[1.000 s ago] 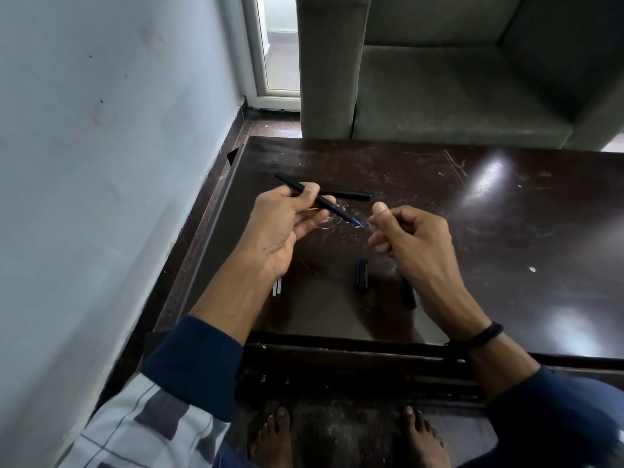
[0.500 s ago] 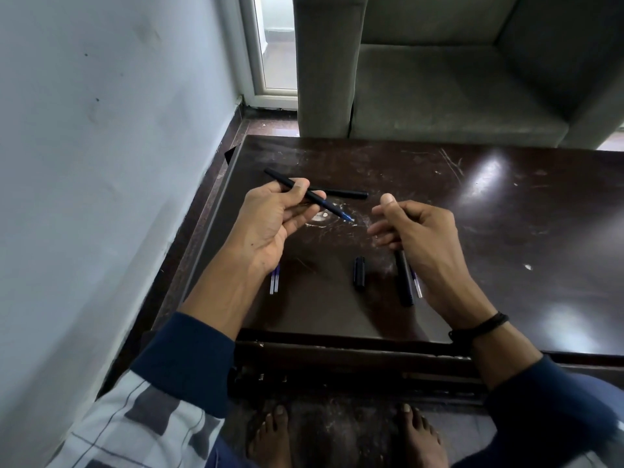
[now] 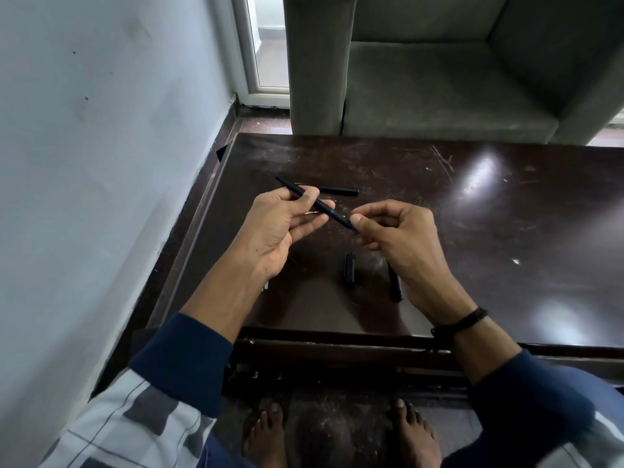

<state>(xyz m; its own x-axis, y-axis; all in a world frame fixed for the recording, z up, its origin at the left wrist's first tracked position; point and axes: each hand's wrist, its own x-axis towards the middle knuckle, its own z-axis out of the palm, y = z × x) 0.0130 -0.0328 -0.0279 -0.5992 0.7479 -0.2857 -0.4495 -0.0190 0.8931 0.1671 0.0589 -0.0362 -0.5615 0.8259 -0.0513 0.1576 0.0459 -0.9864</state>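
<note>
Above the short black cap (image 3: 349, 269) lying on the dark table (image 3: 489, 238), a black pen (image 3: 323, 207) is held clear of the surface, slanting down toward the right. The left hand (image 3: 280, 228) grips its upper half between thumb and curled fingers. The right hand (image 3: 401, 238) pinches the lower, bluish tip end between thumb and forefinger. Judgement: assembly of this pen is in progress, with the tip end being fitted or tightened; whether it is fully seated cannot be told. No cap shows on it. Work outstanding appears considerable. Beyond the cap lies a second black barrel (image 3: 339, 190). Just right of the cap is a further black piece (image 3: 395, 285), partly under the right wrist. Left of the cap, pale slender pieces (image 3: 265, 286) peep out beneath the left forearm, too small to identify.
</note>
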